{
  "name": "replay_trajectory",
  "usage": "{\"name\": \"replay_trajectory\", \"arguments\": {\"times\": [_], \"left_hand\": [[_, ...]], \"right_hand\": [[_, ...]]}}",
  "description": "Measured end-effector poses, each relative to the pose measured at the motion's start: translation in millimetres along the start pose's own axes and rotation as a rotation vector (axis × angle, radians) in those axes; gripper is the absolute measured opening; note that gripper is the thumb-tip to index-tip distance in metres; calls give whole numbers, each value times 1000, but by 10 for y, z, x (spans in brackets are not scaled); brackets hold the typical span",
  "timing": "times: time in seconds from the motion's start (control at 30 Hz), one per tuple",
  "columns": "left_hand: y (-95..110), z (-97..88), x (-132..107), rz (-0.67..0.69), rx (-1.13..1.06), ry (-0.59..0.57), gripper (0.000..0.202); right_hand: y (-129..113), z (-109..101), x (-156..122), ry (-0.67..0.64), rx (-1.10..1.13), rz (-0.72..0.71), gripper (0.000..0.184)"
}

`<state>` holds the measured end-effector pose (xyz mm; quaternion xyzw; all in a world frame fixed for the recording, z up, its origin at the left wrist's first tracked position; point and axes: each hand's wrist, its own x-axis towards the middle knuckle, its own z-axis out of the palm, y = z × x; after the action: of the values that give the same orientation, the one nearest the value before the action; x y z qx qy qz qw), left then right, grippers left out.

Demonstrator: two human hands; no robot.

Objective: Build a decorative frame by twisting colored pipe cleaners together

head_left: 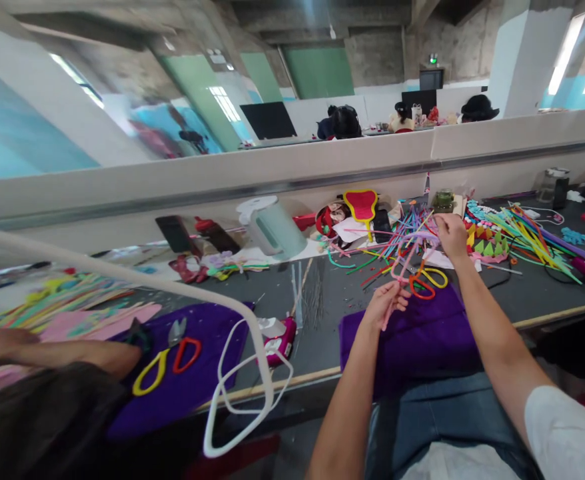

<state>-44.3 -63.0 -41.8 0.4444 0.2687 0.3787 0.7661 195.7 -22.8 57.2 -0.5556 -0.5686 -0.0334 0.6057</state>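
Note:
My left hand [386, 303] is closed around a bent pink pipe cleaner [386, 316], above a folded purple cloth [412, 340] at the table's front edge. One end hangs below my fingers, and the rest forms an angular loop above them. My right hand [451, 237] is raised beside the pile, its fingers pinched on what looks like a strand of the same pink-lilac work; blur hides the exact grip. Scissors [423, 288] with orange and yellow handles lie just behind my left hand. Behind the loop spreads a heap of coloured pipe cleaners [407, 223].
A pale green kettle [272, 230], a red-and-yellow fan-shaped piece [361, 205] and a glass jar [443, 200] stand along the back. Green and yellow strips [537, 233] lie right. At left, a white lamp arm [172, 277] crosses near another person's arm [82, 357] and scissors [175, 350].

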Motion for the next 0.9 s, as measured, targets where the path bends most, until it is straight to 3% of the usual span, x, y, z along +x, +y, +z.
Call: {"name": "replay_trajectory", "arguments": {"times": [0.03,0.1,0.27,0.37,0.43,0.57,0.77,0.9], "left_hand": [[-21,21,69,48,-34,54,38],[-48,66,212,132,-91,138,40],[-15,198,503,225,-197,266,48],[26,266,599,269,-216,284,47],[52,303,635,290,-209,283,48],[106,361,689,297,-182,283,52],[200,360,870,285,-172,305,51],[292,305,1042,269,-159,267,48]], "right_hand": [[-15,-27,-110,95,6,50,34],[-45,-41,-391,143,72,152,36],[-164,124,-1236,-233,281,437,29],[-227,226,-1618,-395,345,489,27],[-246,267,-1753,-425,338,488,27],[-249,327,-1743,-430,272,459,31],[-285,422,-1414,-450,5,339,26],[-319,525,-1236,-461,15,319,22]]}}
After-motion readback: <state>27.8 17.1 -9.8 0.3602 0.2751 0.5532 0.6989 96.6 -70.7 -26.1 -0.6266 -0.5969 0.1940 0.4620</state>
